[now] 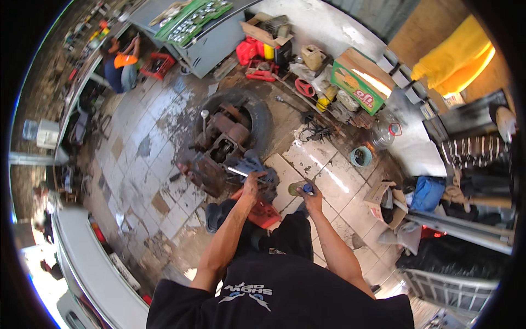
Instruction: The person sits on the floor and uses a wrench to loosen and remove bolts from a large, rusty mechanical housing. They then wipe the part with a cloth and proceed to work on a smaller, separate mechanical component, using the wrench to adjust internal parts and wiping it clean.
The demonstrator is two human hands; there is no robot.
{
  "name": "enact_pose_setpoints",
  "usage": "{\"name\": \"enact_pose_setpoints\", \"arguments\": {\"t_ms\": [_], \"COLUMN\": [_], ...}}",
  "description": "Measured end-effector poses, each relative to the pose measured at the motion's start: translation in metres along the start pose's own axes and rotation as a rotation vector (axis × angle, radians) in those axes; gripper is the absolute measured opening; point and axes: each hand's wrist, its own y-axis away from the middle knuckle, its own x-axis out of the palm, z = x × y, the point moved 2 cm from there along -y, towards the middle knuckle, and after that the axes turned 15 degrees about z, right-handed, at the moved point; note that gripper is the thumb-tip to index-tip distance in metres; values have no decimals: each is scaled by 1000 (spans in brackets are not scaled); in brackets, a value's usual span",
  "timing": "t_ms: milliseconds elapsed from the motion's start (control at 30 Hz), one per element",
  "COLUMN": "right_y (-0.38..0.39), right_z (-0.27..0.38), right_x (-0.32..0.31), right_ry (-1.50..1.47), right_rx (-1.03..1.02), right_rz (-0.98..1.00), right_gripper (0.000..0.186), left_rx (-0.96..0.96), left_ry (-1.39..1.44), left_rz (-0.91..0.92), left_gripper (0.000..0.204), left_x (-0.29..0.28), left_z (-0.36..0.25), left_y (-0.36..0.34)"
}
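- A big black tire [264,123] lies on the tiled floor [334,178].
- A rusty metal part [233,131] sits in the middle of the tire and sticks out over its near edge.
- The left hand [251,186] is just on the near side of the tire. Its fingers are closed around a long silver tool [237,171].
- The silver tool points at the rusty metal part. I cannot tell if they touch.
- The right hand [313,202] is to the near right of the tire. Its fingers are wrapped around a small thing with a blue end [308,188].
- A yellow-green bit [295,189] shows next to the blue end. It is too blurry to tell if they are joined.
- A crumpled blue-gray cloth [268,176] is by the near edge of the tire, next to the left hand.
- A red tray [267,216] is nearer than the tire.
- To the right of the tire is a teal bucket [360,156].
- Past the tire, a gray table [205,54] carries a green tray of shiny tools [192,24].
- Far left of the tire, another person [118,68] is near a red crate [159,66].
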Motion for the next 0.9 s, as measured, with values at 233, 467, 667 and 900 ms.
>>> {"name": "enact_pose_setpoints", "arguments": {"t_ms": [233, 467, 667, 900], "right_y": [5, -54, -96, -142], "right_z": [2, -1, 2, -15], "right_x": [-115, -180, -182, -166], "right_ry": [-233, 2, 204, 280], "right_rx": [102, 24, 65, 103], "right_rz": [-51, 53, 219, 338], "right_gripper": [60, 58, 59, 65], "left_rx": [99, 185, 43, -45], "left_ry": [88, 48, 84, 207], "left_rz": [167, 179, 82, -222], "left_gripper": [43, 58, 60, 51], "left_x": [114, 195, 182, 147], "left_z": [26, 48, 104, 171], "left_y": [-27, -49, -117, -187]}}
